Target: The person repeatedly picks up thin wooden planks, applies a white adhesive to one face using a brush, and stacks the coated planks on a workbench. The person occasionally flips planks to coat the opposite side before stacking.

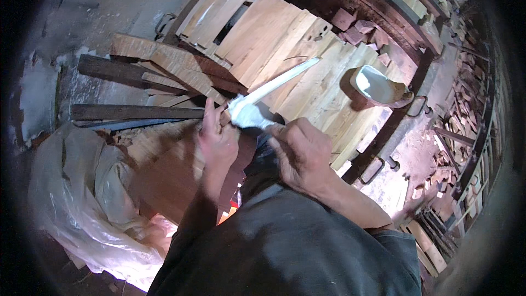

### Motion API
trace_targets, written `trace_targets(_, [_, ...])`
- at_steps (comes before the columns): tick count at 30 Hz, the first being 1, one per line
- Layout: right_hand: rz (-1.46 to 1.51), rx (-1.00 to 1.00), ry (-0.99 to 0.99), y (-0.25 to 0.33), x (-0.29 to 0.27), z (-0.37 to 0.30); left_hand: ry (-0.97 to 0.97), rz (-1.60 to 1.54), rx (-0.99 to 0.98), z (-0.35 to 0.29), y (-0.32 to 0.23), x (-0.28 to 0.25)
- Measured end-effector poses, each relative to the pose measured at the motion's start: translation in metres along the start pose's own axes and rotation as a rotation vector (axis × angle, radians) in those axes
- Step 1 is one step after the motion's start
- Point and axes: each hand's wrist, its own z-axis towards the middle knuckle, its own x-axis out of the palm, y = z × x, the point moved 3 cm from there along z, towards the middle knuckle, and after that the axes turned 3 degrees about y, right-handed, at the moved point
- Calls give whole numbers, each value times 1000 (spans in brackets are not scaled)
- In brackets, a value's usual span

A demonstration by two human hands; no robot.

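R hand (305,151) has its grip clamped on a white-smeared spreader (253,117), held at the near end of a white-coated strip (282,80). L hand (218,143) has its grip closed on that same end, fingers partly hidden. Strip slants up & away, above pale planks (307,85) laid side by side. Cut-open tub w/ white stuff inside (378,87) sits on the planks, to the R. Dark bars (137,112) lie L of the hands; crumpled plastic sheet (82,186) lower L.
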Motion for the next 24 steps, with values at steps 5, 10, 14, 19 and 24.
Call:
trace_targets(5, [452, 270, -108, -8, 13, -2, -5, 120, -45, -7, -6, -6])
trace_targets(10, [429, 410, -145, -90, 25, -27, -14, -96, -174, -10, -5, -3])
trace_targets(14, [479, 544, -318, -125, 18, -30, -4, -65, -137, -12, -5, -2])
trace_targets(19, [892, 637, -300, -113, 62, -5, -12, 36, -110, -10, -10, -1])
trace_targets(24, [903, 796, -445, -202, 64, -43, -44, 68, -106, -9, 0, -7])
